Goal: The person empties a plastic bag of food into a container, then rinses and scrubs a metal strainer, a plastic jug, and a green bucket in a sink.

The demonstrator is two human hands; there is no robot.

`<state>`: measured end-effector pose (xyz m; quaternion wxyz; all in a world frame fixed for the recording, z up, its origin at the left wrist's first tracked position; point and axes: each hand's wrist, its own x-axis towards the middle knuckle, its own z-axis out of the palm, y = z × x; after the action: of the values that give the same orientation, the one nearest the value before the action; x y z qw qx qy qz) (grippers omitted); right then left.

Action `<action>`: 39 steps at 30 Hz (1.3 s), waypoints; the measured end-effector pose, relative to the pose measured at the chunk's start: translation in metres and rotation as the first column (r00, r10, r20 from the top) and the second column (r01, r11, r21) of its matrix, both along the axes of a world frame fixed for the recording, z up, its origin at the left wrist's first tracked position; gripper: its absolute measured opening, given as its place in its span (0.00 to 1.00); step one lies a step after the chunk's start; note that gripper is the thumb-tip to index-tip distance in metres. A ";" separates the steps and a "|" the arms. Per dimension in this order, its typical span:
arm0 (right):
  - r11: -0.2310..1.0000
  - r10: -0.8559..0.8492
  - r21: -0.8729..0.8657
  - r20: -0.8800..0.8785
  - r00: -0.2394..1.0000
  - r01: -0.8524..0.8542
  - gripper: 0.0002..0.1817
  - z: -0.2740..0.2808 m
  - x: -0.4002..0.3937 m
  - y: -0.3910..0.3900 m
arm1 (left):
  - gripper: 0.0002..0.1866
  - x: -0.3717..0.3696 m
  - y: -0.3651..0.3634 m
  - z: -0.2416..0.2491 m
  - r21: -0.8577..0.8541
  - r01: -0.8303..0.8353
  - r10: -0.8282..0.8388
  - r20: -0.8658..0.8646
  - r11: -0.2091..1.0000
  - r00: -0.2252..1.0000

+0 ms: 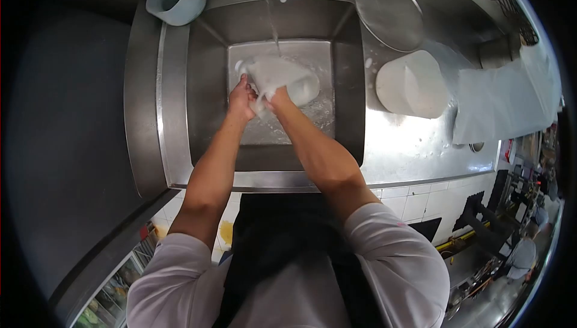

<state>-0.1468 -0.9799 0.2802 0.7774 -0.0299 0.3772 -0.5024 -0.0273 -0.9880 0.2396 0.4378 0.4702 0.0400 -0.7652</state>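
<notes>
White item [279, 73] in sink [207, 97] under running water [274, 30] — rinse step, prob. L hand [242, 100] half-curled by its edge, R hand [277, 98] fingers mostly hidden; can't tell either grip — next move needs secure hold.

No text, label, brand, number or sign can be read anywhere in the frame — neither in the sink area at the centre nor on the worktop [390, 154] at the right. At the lower right edge, small items are seen — too blurred for any lettering to be made out.
</notes>
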 end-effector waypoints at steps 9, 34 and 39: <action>0.974 -0.131 -0.223 -0.394 0.910 0.044 0.15 -0.029 0.002 -0.015 | 0.25 -0.044 0.009 0.041 -0.017 0.108 -0.097 0.329 0.994 0.939; 0.985 -0.119 -0.140 -0.153 0.981 0.098 0.16 0.004 -0.018 -0.008 | 0.20 -0.040 0.012 0.045 -0.061 0.237 -0.171 0.527 0.970 0.833; 0.811 -0.560 0.142 0.464 0.686 0.567 0.18 0.058 -0.034 0.024 | 0.24 -0.042 -0.002 0.010 -0.074 0.003 0.035 0.513 0.997 0.857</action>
<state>-0.1807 -0.9563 0.3385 0.6539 0.2091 0.1574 -0.7099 -0.0697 -0.9896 0.2495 0.4555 0.6410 -0.1020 -0.6093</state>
